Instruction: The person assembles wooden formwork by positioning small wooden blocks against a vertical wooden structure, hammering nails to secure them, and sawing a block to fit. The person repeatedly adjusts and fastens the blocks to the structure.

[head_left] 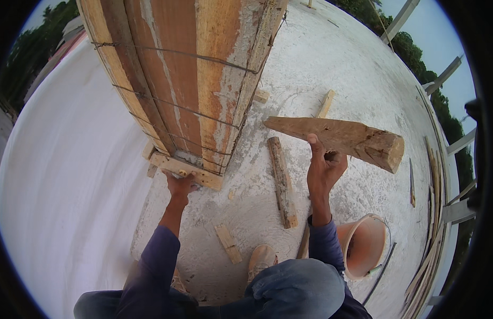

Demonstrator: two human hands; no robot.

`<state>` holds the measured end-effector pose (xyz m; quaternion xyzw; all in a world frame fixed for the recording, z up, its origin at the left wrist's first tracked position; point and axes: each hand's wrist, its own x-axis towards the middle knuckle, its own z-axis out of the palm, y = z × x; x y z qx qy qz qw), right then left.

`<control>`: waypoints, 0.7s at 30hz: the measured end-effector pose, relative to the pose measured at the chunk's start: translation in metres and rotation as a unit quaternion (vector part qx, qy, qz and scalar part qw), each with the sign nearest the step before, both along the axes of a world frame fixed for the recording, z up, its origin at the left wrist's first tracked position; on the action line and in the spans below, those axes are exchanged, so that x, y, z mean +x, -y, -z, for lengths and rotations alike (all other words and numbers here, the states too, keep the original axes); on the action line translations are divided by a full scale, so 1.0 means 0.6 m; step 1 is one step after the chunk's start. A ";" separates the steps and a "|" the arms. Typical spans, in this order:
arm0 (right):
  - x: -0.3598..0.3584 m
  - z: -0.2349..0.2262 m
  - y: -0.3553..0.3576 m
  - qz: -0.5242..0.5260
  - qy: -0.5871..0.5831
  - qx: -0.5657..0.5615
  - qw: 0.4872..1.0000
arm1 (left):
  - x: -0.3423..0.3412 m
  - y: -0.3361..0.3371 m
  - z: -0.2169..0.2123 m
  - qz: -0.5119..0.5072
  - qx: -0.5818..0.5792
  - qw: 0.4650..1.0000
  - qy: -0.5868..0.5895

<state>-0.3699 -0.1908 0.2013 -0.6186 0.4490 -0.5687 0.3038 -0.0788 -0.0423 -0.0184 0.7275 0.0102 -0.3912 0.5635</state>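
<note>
In my raised right hand (325, 170) is a thick, rough wooden stake (345, 139), narrow at its left end and blunt at the right. My thumb presses along its near side and the other fingers are curled. My left hand (180, 185) grips a short wooden board (204, 177) that lies across the foot of a tall column form (169, 69). The form is made of timber and brown panels, with tie wires (175, 51) wrapped around it. What the left fingers do behind the board is partly hidden.
A round wooden post piece (281, 183) and a small wood offcut (228, 243) lie on the rough concrete floor. An orange bucket (366, 247) stands by my right knee. Long wooden strips (432, 212) line the right edge. White sheeting (71, 186) spreads along the left.
</note>
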 end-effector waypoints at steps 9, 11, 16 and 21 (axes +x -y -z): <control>0.028 -0.096 0.017 0.102 0.051 -0.058 0.992 | 0.011 -0.003 0.023 0.015 -0.045 0.998 -0.038; 0.044 -0.110 0.028 0.065 0.120 -0.080 0.987 | 0.013 -0.004 0.028 0.014 -0.056 0.998 -0.032; 0.063 -0.122 0.087 -0.019 0.121 0.103 0.987 | 0.013 -0.006 0.024 0.013 -0.063 0.997 -0.048; 0.137 0.037 0.108 -0.051 0.121 0.221 0.967 | 0.009 -0.005 0.011 0.016 -0.043 0.998 -0.035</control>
